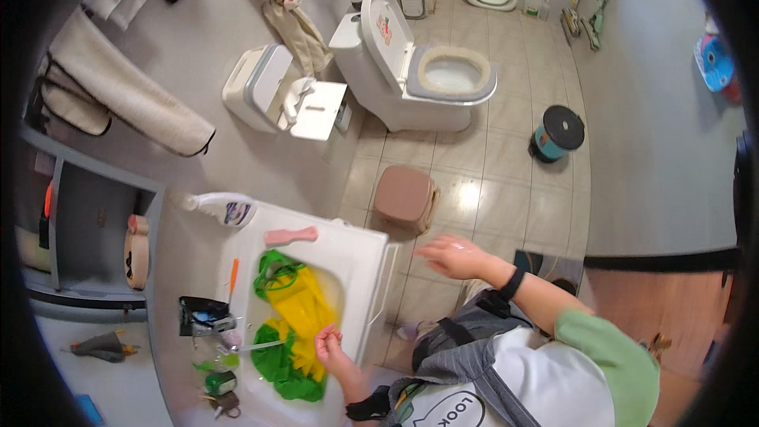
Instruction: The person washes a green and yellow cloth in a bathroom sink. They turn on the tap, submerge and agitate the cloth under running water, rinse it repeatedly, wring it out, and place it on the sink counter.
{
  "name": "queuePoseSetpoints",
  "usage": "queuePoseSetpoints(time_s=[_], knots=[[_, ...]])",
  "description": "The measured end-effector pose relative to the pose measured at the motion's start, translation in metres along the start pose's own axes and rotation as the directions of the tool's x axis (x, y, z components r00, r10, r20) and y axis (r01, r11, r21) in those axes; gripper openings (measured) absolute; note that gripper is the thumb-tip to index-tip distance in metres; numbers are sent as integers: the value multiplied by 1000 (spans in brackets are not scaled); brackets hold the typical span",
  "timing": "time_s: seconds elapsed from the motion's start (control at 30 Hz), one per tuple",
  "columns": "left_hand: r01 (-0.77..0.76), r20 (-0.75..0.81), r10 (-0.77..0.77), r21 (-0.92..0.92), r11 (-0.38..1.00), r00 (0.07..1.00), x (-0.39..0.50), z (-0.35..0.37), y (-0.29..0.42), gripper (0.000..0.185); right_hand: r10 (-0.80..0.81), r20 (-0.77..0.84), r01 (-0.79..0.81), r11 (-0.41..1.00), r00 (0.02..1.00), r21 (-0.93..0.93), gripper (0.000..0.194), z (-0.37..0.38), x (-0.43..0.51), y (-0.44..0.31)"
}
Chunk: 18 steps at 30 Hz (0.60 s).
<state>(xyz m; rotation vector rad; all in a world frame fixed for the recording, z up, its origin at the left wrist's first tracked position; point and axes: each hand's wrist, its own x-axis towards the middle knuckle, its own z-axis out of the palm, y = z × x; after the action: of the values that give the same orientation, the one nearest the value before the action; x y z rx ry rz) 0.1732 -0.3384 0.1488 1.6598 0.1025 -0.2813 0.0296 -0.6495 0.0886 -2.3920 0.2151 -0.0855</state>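
In the washbasin lie yellow rubber gloves with green cuffs, crumpled and wet-looking. My left hand is over the basin's near side, right beside the yellow part, its fingers curled. Whether it touches or pinches the glove cannot be made out. A tap at the basin's back edge points toward the gloves. Off to the right of the basin, my right hand hangs in the air above the floor. It holds nothing, its fingers are stretched out, and a wet or soapy patch shines on its back.
On the basin's rim are a pink brush-like item and a spray bottle. An orange-handled tool and a green jar stand behind the tap. Beyond are a pink stool, a toilet and a lidded bin.
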Motion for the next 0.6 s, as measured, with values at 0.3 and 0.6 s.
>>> queuePoseSetpoints(time_s=[0.3, 0.6], knots=[[142, 226, -142, 15, 990, 964, -2, 182, 10, 17, 861, 21, -861, 508, 507, -21, 37, -91, -251, 263], [274, 293, -295, 113, 955, 909, 102, 355, -17, 19, 930, 221, -956, 284, 293, 71, 32, -45, -371, 373]])
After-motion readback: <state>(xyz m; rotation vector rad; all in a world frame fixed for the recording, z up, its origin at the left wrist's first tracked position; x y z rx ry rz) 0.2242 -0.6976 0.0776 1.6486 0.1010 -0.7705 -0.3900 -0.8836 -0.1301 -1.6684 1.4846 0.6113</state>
